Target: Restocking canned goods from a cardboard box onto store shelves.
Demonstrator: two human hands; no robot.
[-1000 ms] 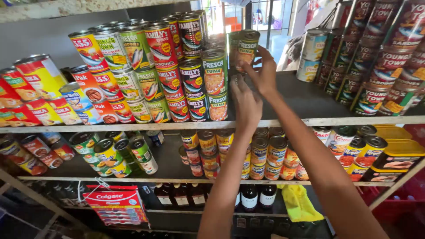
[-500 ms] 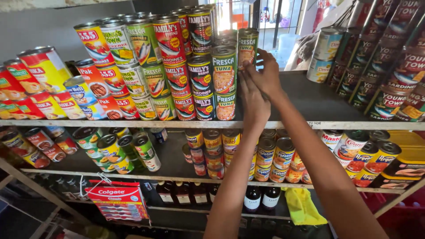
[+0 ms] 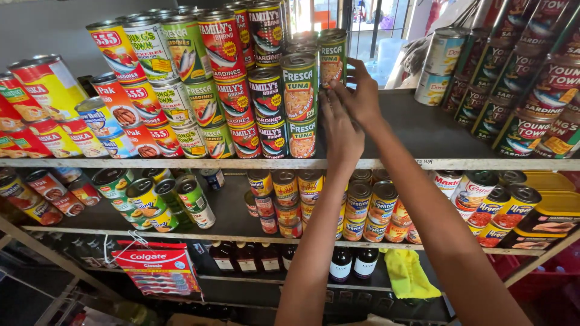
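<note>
Head view: both hands, left hand (image 3: 341,130) and right hand (image 3: 362,96), touch one green can (image 3: 332,57).

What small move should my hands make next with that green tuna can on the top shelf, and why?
Probably nudge the green can left, flush against the front tuna stack. Both the right hand and left hand are on it, and it sits a little behind that stack.

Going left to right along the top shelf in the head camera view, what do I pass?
Yellow and red cans → red and green sardine cans → green tuna cans → left hand → right hand → bare grey shelf → dark sardine cans.
</note>
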